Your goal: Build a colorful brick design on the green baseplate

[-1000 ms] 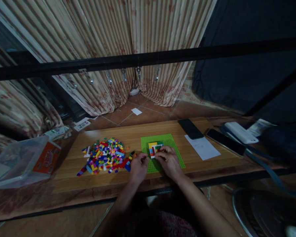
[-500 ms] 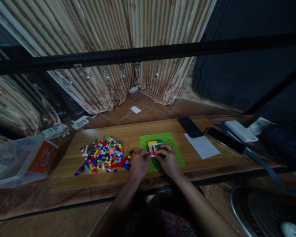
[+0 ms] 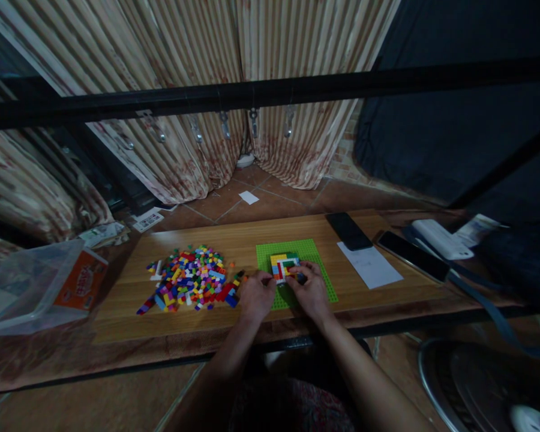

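A low block structure (image 3: 278, 260) of yellow, white, red, green and blue toy bricks sits on the green studded baseplate (image 3: 321, 273). My left hand (image 3: 257, 295) has its fingers closed at the structure's near left corner, with the fingertips touching it. From the right, my right hand (image 3: 314, 293) reaches over the structure's near right side, thumb and forefinger pinched together at its top. A small yellow patch shows beside those fingertips; whether it is a held brick is too small to tell. My fingers hide the structure's right and near edges.
Left of the baseplate lies a heap of loose toy bricks (image 3: 193, 279) on the wooden board (image 3: 171, 327). A clear plastic box (image 3: 36, 288) stands at the far left. On the right are a black phone (image 3: 348, 230), a white paper sheet (image 3: 371, 265) and another phone (image 3: 414, 257).
My left hand has come in against the structure's left corner. My right fingers have shifted slightly up over its top, showing more of the white near edge. The view has tilted a little.
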`<action>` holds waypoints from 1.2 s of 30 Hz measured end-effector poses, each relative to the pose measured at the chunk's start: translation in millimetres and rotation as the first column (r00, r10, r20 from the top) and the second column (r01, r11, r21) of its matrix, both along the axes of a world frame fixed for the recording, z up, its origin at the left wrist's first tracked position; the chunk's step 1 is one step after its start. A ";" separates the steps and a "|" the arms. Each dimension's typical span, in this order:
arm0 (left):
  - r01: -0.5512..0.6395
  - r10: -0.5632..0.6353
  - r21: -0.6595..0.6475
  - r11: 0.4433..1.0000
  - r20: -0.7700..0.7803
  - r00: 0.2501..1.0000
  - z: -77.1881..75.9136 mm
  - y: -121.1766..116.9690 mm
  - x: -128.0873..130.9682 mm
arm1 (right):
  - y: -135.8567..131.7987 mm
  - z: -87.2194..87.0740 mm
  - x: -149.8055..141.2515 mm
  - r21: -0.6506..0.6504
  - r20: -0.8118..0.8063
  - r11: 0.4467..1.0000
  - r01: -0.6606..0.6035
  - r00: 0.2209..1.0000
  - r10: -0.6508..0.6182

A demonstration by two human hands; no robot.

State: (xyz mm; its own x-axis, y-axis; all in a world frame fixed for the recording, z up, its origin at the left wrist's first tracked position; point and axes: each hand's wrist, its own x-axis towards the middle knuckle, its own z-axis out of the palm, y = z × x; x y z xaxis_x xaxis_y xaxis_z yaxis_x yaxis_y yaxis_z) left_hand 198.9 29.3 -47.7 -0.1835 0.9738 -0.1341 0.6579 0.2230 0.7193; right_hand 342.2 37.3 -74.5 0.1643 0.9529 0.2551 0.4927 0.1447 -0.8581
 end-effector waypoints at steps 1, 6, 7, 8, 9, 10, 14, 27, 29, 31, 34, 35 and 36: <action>0.002 -0.002 0.003 1.000 -0.002 1.000 -0.3 -0.3 0.4 | 0.5 -0.6 -0.2 0.003 0.003 1.000 0.004 1.000 -0.004; 0.010 -0.010 0.004 1.000 -0.036 0.999 1.6 -1.9 2.2 | 2.3 -2.2 -0.3 0.006 0.018 1.000 0.005 1.000 -0.006; 0.008 -0.008 -0.001 1.000 -0.040 0.999 2.4 -2.1 2.5 | 2.4 -2.2 -0.5 0.005 0.021 1.000 0.007 1.000 -0.007; 0.000 -0.001 -0.007 1.000 -0.044 0.999 3.2 -2.2 2.9 | 2.4 -2.1 -0.9 0.004 0.022 1.000 0.009 1.000 -0.009; -0.007 0.006 -0.012 1.000 -0.048 0.999 3.9 -2.1 3.2 | 2.4 -2.1 -1.3 0.003 0.024 1.000 0.011 1.000 -0.011; -0.013 0.012 -0.014 1.000 -0.052 0.999 4.5 -2.0 3.5 | 2.3 -2.0 -1.8 0.003 0.025 1.000 0.012 1.000 -0.013; -0.017 0.015 -0.024 1.000 -0.067 0.998 4.8 -0.6 4.3 | 2.0 -2.3 -3.4 0.009 0.036 1.000 0.003 0.999 -0.003; 0.004 -0.004 0.018 1.000 -0.020 1.000 -0.6 -4.2 -1.3 | -7.1 -9.6 -2.4 0.125 0.130 0.992 -0.010 0.991 -0.006; 0.005 -0.004 0.020 1.000 -0.046 0.999 -0.7 -4.6 -0.1 | -7.6 -11.9 -2.4 0.151 0.142 0.989 -0.006 0.990 -0.016; 0.003 -0.002 0.011 1.000 -0.071 0.998 -0.7 -4.3 1.2 | -7.7 -14.2 -2.9 0.170 0.161 0.985 0.000 0.987 -0.028; -0.009 0.008 -0.013 1.000 -0.093 0.996 -1.1 -3.3 2.9 | -8.0 -17.5 -4.2 0.191 0.198 0.982 0.007 0.979 -0.046; -0.016 0.014 -0.020 1.000 -0.095 0.995 -1.3 -2.8 3.2 | -8.2 -18.5 -4.6 0.196 0.212 0.981 0.009 0.976 -0.051; -0.022 0.019 -0.027 0.999 -0.095 0.995 -1.4 -2.3 3.5 | -8.5 -19.5 -5.1 0.201 0.228 0.979 0.009 0.972 -0.056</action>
State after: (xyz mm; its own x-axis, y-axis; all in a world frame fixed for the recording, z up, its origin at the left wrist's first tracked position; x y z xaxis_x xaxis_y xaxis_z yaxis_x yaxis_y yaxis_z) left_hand 202.4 26.9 -49.1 -0.2167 0.9658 -0.1424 0.7178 0.2565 0.6473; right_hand 337.1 28.8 -93.9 0.1084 0.8748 0.4722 0.6814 0.2805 -0.6761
